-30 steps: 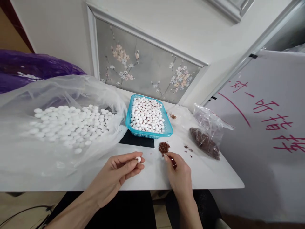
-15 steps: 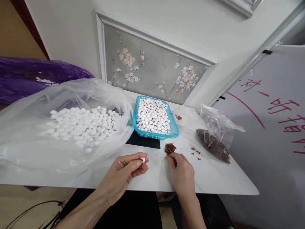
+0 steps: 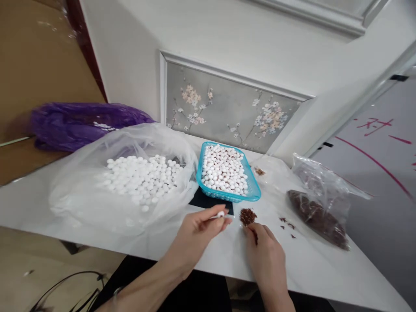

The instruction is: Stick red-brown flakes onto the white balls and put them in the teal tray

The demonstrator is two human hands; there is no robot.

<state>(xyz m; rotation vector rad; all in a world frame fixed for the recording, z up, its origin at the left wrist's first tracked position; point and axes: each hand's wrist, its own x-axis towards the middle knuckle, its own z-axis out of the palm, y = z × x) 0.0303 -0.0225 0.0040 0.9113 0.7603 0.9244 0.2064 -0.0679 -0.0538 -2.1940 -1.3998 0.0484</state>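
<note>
Between the thumb and fingers of my left hand (image 3: 199,227) is a small white ball (image 3: 221,214), held over the table in front of the blue basket. My right hand (image 3: 267,255) rests at the near edge of a small pile of reddish-brown bits (image 3: 248,216), its fingertips pressed together; whatever they pinch is too small to make out. The blue basket (image 3: 255,196) is full of white balls, with brown specks showing among them. Left of it lies an open clear plastic bag (image 3: 78,195) with many loose white balls (image 3: 139,177).
A clear bag of brown material (image 3: 318,216) lies at the right, with several loose brown bits (image 3: 291,226) beside it. A dark flat pad (image 3: 208,201) sits under the basket. Behind are a purple bag (image 3: 71,125) and a framed flower panel; a whiteboard (image 3: 383,190) stands right.
The whole view has shifted, so the scene sits further right and slightly lower. My left hand still holds the ball, now nearer the basket's front. My right hand remains by the brown pile.
</note>
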